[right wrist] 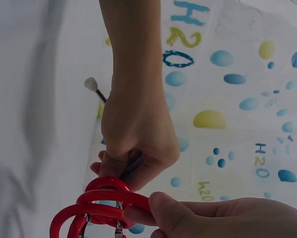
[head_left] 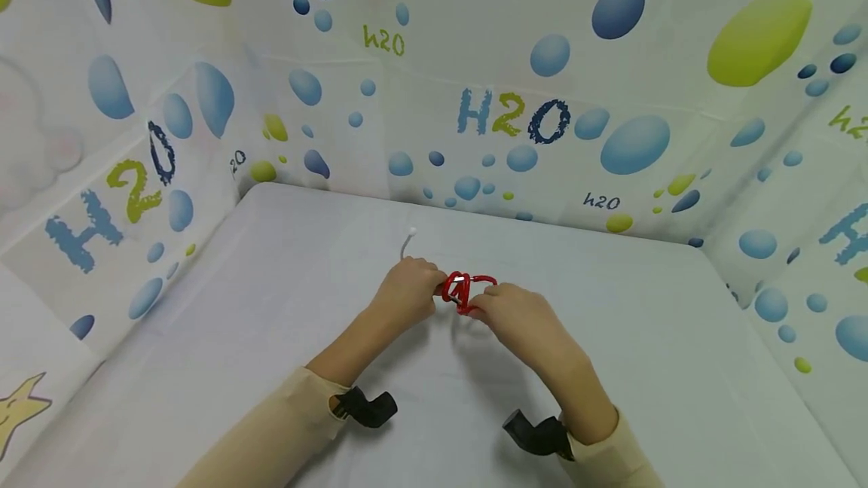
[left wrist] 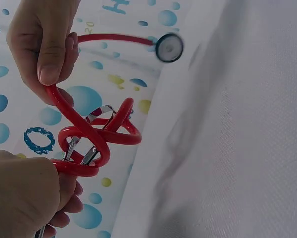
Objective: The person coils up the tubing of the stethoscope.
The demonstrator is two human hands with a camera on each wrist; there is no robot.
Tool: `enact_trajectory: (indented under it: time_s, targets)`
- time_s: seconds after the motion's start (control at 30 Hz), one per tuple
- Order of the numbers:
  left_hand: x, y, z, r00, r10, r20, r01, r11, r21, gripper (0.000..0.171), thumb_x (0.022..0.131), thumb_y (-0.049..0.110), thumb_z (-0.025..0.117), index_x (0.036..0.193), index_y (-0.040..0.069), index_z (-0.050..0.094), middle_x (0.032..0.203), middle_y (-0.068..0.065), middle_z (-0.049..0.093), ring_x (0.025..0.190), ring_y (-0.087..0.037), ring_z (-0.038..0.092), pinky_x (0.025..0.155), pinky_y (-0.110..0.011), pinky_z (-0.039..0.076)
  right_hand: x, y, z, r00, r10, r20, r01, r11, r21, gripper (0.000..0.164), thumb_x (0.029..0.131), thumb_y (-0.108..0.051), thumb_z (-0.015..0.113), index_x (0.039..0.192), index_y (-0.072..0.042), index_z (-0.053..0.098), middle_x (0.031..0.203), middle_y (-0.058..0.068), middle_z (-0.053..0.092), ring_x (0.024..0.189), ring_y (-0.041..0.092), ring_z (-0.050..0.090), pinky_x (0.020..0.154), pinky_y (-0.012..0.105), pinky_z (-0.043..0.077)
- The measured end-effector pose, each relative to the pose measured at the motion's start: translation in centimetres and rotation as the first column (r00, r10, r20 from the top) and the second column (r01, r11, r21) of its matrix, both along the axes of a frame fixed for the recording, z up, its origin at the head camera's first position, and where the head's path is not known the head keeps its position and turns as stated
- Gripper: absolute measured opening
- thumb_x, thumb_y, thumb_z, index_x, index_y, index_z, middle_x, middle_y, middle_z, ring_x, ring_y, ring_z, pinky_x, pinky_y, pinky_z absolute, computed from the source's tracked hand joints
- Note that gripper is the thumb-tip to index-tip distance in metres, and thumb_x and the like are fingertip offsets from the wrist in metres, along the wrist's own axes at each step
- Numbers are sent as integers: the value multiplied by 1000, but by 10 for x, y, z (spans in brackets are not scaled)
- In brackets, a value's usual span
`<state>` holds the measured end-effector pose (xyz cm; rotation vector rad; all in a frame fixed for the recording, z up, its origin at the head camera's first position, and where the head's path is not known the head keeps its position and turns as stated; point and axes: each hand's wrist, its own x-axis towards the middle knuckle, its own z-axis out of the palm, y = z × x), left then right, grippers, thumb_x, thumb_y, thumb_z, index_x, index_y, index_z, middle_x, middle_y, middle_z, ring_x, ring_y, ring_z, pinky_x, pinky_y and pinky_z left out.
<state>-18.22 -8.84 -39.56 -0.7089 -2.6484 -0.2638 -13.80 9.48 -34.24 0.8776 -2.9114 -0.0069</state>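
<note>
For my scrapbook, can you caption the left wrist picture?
Left hand and right hand hold a looped red stethoscope, round chestpiece showing.

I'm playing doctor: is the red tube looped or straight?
Looped: the red tube crosses itself between the left hand and right hand.

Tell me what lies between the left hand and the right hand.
Looped red stethoscope tubing, with metal parts among its loops, lies between the left hand and the right hand; the left wrist view shows it clearly.
</note>
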Motion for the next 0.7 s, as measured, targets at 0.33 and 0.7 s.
enact_trajectory:
  time_s: [0.33, 0.7]
  targets:
    - [6, 8, 4, 976, -218, 0, 218, 975, -52, 14, 71, 5, 69, 75, 19, 69, 66, 10, 61, 64, -7, 51, 65, -24, 41, -16, 13, 0, 982, 124, -145, -147, 976, -162, 14, 72, -28, 74, 85, -24, 71, 73, -13, 65, 69, 7, 47, 63, 21, 39]
    - [11, 9, 15, 923, -373, -98, 366, 927, -81, 18, 72, 5, 63, 79, 21, 69, 69, 11, 62, 70, -7, 53, 70, -23, 42, -31, 33, -4, 999, 47, -11, -48, 923, -382, 20, 74, -31, 72, 89, -19, 67, 81, -9, 60, 80, 11, 56, 69, 24, 50]
